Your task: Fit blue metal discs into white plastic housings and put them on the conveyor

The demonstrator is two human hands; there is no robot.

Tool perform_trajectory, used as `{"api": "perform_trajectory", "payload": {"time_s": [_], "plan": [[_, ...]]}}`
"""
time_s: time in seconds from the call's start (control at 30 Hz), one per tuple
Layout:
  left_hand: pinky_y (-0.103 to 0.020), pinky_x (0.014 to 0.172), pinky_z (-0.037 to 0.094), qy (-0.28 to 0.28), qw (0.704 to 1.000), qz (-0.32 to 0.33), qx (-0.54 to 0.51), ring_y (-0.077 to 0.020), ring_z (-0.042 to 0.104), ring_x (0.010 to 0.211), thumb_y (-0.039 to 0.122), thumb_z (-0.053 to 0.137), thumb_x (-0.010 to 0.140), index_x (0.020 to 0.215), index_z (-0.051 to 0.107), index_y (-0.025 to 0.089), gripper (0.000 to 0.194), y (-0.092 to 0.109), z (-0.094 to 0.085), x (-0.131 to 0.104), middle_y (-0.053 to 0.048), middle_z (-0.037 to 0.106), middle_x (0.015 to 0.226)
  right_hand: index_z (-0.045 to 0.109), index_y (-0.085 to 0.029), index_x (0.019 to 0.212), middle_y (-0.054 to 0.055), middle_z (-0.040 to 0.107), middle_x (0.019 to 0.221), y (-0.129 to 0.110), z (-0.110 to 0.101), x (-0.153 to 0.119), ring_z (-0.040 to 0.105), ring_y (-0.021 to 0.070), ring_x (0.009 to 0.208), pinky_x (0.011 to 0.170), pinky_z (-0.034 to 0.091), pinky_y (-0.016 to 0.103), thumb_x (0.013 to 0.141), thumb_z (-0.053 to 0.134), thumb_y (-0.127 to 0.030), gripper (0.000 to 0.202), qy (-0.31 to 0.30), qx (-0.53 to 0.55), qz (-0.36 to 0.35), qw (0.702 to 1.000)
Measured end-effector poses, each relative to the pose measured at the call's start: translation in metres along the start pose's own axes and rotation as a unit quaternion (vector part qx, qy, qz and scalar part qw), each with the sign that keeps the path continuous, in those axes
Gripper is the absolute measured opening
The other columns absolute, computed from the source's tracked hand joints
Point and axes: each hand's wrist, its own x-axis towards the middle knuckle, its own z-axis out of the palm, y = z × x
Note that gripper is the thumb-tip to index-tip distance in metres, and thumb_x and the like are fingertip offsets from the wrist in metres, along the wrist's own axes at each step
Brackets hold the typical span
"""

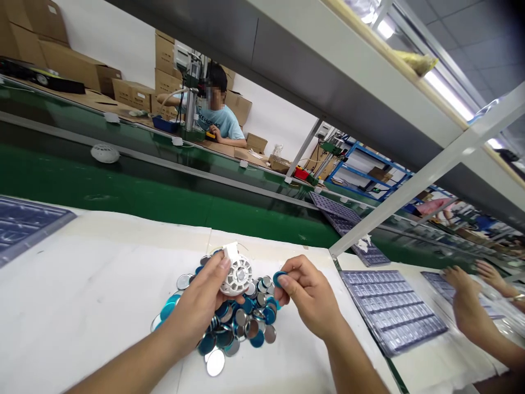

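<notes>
My left hand is closed on a small white round plastic fan housing with a spoked, slotted face and a square tab on top. Between the thumb and fingers of my right hand is a blue-faced round disc, held apart from the housing on its right. Beneath both hands lies a loose pile of shiny round discs, some silver and some blue, on the white table covering. My left hand hides part of the pile.
A clear plastic compartment tray lies to the right, beside another person's hands. A second tray is at far left. Beyond runs a green conveyor belt carrying a white domed part. A slanted white post supports the overhead shelf.
</notes>
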Motion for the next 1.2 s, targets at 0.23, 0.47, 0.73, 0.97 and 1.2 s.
{"api": "perform_trajectory", "payload": {"time_s": [0.23, 0.47, 0.73, 0.97, 1.2], "plan": [[-0.031, 0.06, 0.05, 0.046, 0.996, 0.055, 0.061, -0.0228, 0.063, 0.068, 0.06, 0.059, 0.086, 0.131, 0.058, 0.024, 0.057, 0.004, 0.007, -0.004, -0.002, 0.07, 0.08, 0.067, -0.025, 0.111, -0.002, 0.07, 0.077, -0.031, 0.036, 0.007, 0.067, 0.012, 0.067, 0.062, 0.052, 0.021, 0.094, 0.058, -0.019, 0.02, 0.002, -0.011, -0.151, 0.988], [-0.034, 0.059, 0.05, 0.085, 0.99, 0.05, 0.102, -0.0263, 0.064, 0.068, 0.062, 0.061, 0.084, 0.137, 0.056, 0.024, 0.065, 0.002, 0.001, -0.001, -0.004, 0.071, 0.082, 0.058, -0.023, 0.102, -0.003, 0.07, 0.077, -0.031, 0.047, 0.006, 0.068, 0.0119, 0.067, 0.062, 0.051, 0.019, 0.094, 0.052, -0.017, 0.011, -0.003, -0.057, -0.14, 0.988], [-0.034, 0.064, 0.052, 0.092, 0.988, 0.062, 0.11, -0.029, 0.066, 0.081, 0.059, 0.064, 0.083, 0.13, 0.061, 0.024, 0.059, 0.001, 0.003, -0.002, -0.005, 0.072, 0.086, 0.06, -0.025, 0.098, -0.003, 0.068, 0.072, -0.03, 0.045, 0.009, 0.064, 0.0149, 0.064, 0.06, 0.047, 0.023, 0.094, 0.053, -0.023, 0.008, 0.006, -0.072, -0.097, 0.993], [-0.033, 0.076, 0.052, 0.05, 0.979, 0.094, 0.172, -0.0267, 0.065, 0.088, 0.057, 0.065, 0.083, 0.124, 0.058, 0.024, 0.053, 0.008, 0.006, -0.009, -0.005, 0.07, 0.094, 0.054, -0.025, 0.101, -0.008, 0.051, 0.06, -0.027, 0.04, 0.012, 0.049, 0.014, 0.056, 0.054, 0.035, 0.024, 0.092, 0.056, -0.025, 0.01, -0.007, -0.069, 0.002, 0.998], [-0.03, 0.061, 0.046, -0.059, 0.985, 0.062, 0.152, -0.0183, 0.057, 0.06, 0.063, 0.059, 0.084, 0.14, 0.033, 0.019, 0.076, 0.008, 0.005, -0.02, 0.002, 0.062, 0.068, 0.051, -0.022, 0.12, 0.002, 0.061, 0.09, -0.02, 0.05, 0.013, 0.059, 0.0144, 0.067, 0.06, 0.049, 0.026, 0.08, 0.071, -0.06, 0.059, -0.106, 0.248, 0.021, 0.963]]}}
